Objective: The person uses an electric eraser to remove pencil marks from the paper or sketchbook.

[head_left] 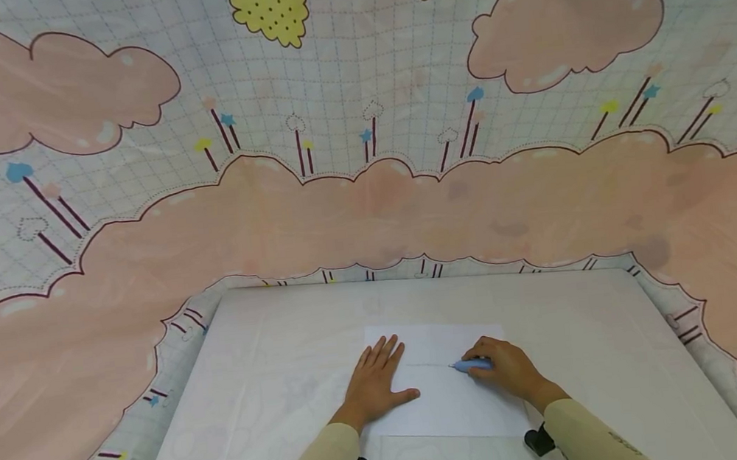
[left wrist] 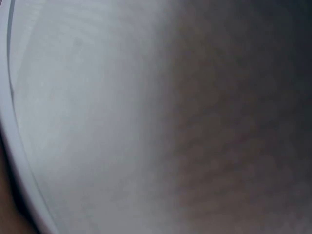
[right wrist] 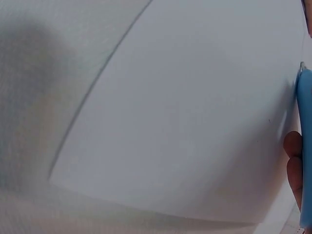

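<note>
A white sheet of paper lies on the white table. My left hand rests on the sheet's left part, fingers spread and thumb pointing right. In my right hand is a thick light-blue pen, its thin tip pointing left at the paper. A faint line runs across the sheet to the left of that tip. The right wrist view shows the pen at the right edge with curled fingertips against it. The left wrist view is blurred, mostly a pale surface and dark shadow.
Another pale sheet lies at the near side of the paper. Black wrist-camera pieces sit by the sleeves. Beyond the white table hangs a cloth printed with clouds and stars.
</note>
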Tool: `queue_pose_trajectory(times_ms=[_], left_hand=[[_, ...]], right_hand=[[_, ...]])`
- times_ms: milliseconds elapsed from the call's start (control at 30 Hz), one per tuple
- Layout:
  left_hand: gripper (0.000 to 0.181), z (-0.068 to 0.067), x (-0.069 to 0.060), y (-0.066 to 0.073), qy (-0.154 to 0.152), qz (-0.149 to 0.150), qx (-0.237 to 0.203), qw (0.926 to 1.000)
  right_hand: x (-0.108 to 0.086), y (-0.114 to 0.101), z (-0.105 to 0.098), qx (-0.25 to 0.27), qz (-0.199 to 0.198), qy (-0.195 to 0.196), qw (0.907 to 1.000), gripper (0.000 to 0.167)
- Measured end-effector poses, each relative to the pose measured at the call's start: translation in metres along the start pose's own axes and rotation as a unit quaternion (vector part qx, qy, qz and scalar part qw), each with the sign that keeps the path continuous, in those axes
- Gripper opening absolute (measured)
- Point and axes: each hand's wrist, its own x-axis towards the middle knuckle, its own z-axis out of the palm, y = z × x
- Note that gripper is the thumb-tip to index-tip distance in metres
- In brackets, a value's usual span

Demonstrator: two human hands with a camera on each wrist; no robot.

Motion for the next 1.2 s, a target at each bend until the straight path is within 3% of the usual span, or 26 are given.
queue_pose_trajectory(times_ms=[400, 667, 1000, 1200], left_hand=[[0.097, -0.004, -0.001, 0.003, -0.008, -0.006, -0.003, 0.9999], [0.096, -0.004, -0.001, 0.003, -0.003, -0.006, -0.001, 1.0000], [0.099, 0.004, -0.002, 0.001, 0.020, 0.006, 0.004, 0.9998], [0.097, 0.002, -0.003, 0.002, 0.015, 0.003, -0.008, 0.9998]], right_hand=[[0.006, -0.002, 0.008, 0.001, -0.012, 0.013, 0.9998, 0.017], [0.008, -0.004, 0.009, -0.001, 0.004, -0.005, 1.0000, 0.017], [0.002, -0.002, 0.005, -0.014, 0.008, -0.002, 0.9999, 0.018], [-0.003, -0.001, 0.001, -0.013, 0.005, 0.008, 0.9999, 0.018]])
